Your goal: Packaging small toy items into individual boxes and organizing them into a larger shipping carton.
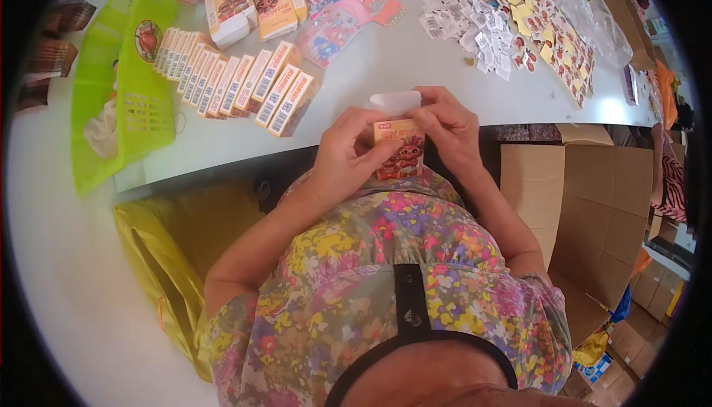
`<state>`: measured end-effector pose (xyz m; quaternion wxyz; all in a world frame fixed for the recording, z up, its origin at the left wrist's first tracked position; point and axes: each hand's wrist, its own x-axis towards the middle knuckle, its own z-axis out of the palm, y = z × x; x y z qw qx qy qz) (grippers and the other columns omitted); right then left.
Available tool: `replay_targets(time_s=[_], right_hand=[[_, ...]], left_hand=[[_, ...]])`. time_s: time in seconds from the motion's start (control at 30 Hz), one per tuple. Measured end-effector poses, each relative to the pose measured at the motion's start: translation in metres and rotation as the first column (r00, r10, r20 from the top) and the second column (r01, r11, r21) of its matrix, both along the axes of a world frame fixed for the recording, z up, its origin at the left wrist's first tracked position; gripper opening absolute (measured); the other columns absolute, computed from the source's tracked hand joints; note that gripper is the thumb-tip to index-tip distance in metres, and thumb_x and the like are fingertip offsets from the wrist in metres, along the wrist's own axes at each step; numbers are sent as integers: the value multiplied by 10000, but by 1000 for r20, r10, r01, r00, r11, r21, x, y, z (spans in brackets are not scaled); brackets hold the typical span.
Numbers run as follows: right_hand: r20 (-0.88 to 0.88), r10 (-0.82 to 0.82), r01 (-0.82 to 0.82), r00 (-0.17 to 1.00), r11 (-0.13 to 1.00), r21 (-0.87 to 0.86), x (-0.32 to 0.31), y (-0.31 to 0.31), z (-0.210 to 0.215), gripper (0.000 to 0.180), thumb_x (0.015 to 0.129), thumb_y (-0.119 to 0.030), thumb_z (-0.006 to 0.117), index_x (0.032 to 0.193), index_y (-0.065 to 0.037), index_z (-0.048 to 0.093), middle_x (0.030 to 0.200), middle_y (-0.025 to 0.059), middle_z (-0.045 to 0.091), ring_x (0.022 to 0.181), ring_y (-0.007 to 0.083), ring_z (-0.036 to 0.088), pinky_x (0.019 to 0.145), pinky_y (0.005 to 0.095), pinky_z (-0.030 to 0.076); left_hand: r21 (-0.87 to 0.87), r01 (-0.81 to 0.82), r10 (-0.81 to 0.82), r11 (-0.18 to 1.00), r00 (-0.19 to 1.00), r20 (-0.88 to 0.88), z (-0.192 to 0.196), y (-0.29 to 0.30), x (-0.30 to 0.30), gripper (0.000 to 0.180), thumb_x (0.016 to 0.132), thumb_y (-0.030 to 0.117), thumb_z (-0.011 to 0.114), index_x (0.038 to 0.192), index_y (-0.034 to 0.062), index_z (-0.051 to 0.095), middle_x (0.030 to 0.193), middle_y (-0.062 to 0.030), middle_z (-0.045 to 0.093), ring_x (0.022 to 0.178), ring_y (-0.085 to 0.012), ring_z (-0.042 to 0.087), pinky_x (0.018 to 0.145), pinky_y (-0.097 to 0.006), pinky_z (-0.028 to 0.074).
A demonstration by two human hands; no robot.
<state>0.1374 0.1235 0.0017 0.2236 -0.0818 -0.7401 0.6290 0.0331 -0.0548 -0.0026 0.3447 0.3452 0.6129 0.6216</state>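
Note:
A small orange printed cardboard box [401, 156] stands upright between my hands at the table's near edge, its white top flap [394, 101] raised. My left hand [348, 147] grips the box's left side, with the thumb across its printed front. At the upper right corner, my right hand [450, 129] has its fingers bent and pinched by the flap. Left of my hands, a row of similar boxes [234, 84] stands on edge on the table. Two more boxes [280, 5] lie behind that row, one with a white flap showing.
A bright green plastic basket [122, 36] sits at the table's left end. Printed sticker sheets [564, 44] and small barcode slips [475, 29] spread over the far right of the white table [356, 51]. An opened cardboard carton [604, 199] stands below on the right, a yellow bag [159, 259] at the left.

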Motion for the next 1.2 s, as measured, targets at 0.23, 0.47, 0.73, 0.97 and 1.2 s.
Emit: replay_targets(time_s=[0.23, 0.47, 0.73, 0.97, 1.2], right_hand=[[133, -25, 11, 991, 994, 108, 3, 6, 29, 84, 853, -9, 661, 921, 20, 701, 936, 69, 683, 814, 123, 628, 725, 246, 509], [371, 187, -202, 910, 979, 2, -8, 28, 40, 86, 826, -8, 686, 906, -6, 717, 893, 40, 683, 769, 61, 602, 639, 201, 481], [434, 219, -243, 874, 970, -1, -14, 26, 46, 86, 823, -4, 682, 901, 20, 713, 880, 53, 687, 824, 77, 597, 720, 237, 479], [207, 185, -245, 961, 913, 325, 21, 4, 35, 195, 805, -19, 702, 999, -5, 688, 1104, 118, 660, 931, 235, 641, 816, 314, 506], [256, 59, -95, 965, 987, 130, -25, 9, 30, 208, 841, -10, 678, 1048, -9, 670, 1050, 68, 661, 939, 133, 624, 764, 251, 521]], left_hand=[[168, -224, 271, 960, 895, -355, 7, 16, 2, 219, 836, 22, 713, 1030, 4, 614, 955, -86, 645, 845, -134, 642, 707, -253, 541], [21, -218, 219, 976, 974, -57, 12, 20, -8, 111, 860, 12, 696, 964, 1, 657, 875, -38, 678, 784, -79, 637, 716, -227, 529], [108, -202, 180, 973, 966, 187, 4, 11, -10, 77, 841, -10, 702, 908, -9, 664, 894, -47, 661, 796, -79, 629, 687, -212, 521], [138, -35, 60, 990, 981, -182, 7, -6, -7, 204, 774, -46, 749, 949, 11, 662, 995, -81, 613, 831, -114, 614, 690, -247, 520], [372, -222, 428, 902, 585, -689, 32, -11, -6, 270, 686, -21, 792, 911, 12, 646, 961, -92, 610, 786, -255, 620, 651, -294, 514]])
